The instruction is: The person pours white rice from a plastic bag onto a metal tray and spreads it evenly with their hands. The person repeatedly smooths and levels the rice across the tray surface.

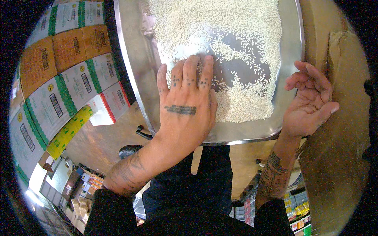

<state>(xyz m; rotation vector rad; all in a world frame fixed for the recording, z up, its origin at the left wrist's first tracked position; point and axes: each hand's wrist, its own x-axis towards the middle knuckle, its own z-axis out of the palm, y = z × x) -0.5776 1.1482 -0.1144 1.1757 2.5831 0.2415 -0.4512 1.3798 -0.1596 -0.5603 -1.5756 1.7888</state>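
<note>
Metal tray cut off above, left hand hiding some grains

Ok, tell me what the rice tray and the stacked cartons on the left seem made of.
Rice tray: metal, probably stainless steel, with a shiny finish; its silvery surface shows bright reflections.
Stacked cartons: likely cardboard, fairly matte; boxy flat panels, some brown, others white with green bands. Any coating is unclear.

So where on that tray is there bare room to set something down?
Bare tray shows between rice and rim: along the near edge, right of the left hand, and down the left side. The far end is crowded with rice.
</note>
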